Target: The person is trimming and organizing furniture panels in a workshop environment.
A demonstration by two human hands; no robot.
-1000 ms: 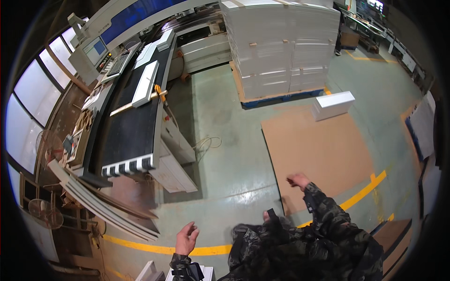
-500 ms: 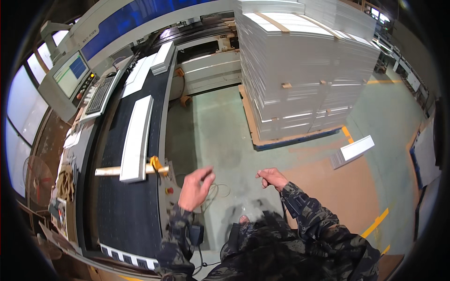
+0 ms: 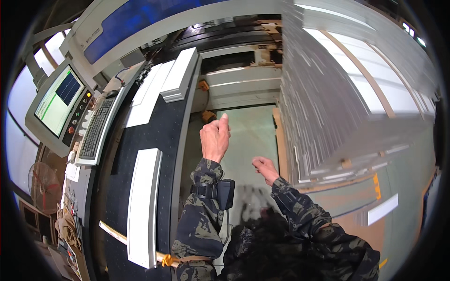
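Observation:
My left hand [image 3: 215,139] is raised over the gap beside the black-topped table [image 3: 164,136], back of the hand toward me. Its fingers are curled, the thumb points forward, and nothing shows in it. Lower and to the right, my right hand [image 3: 266,169] hangs in the air with loosely curled fingers, holding nothing visible. Neither touches anything. A small stack of long white panels [image 3: 143,206] lies on the table to the left. Farther along it are another panel stack [image 3: 179,75] and flat white sheets [image 3: 149,96].
A monitor [image 3: 58,105] and keyboard [image 3: 97,129] stand left of the table, near a fan [image 3: 44,187]. Ahead is a large machine with a blue window [image 3: 140,25]. A tall, motion-blurred panel stack [image 3: 323,107] rises at right; a smaller white stack [image 3: 382,210] lies beyond it.
The view has shifted forward, so the table's far end and the tall stack look closer. My left hand has moved forward and its fingers have curled. My right hand stays loosely curled.

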